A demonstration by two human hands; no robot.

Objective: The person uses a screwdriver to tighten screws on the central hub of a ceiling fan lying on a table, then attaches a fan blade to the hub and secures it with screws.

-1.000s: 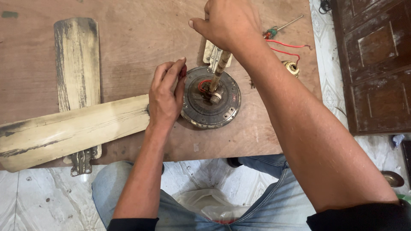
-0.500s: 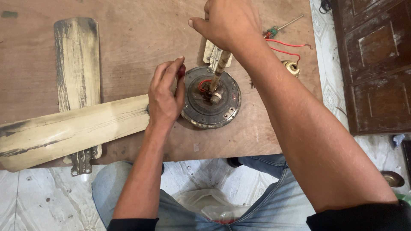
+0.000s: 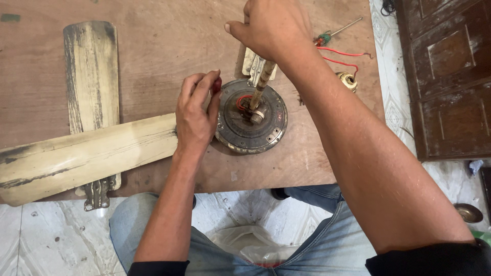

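A round, dirty ceiling-fan motor lies on a brown wooden board. A thin rod rises from its centre, with red wires beside it. My right hand is closed around the top of that rod. My left hand rests against the motor's left rim, fingers curled on a small dark-red object at the edge. A worn cream fan blade runs out from under my left hand to the left.
A second cream blade lies upright on the board's left, its metal bracket over the front edge. A screwdriver, red wires and a small brass part lie right of the motor. A dark wooden door stands at right.
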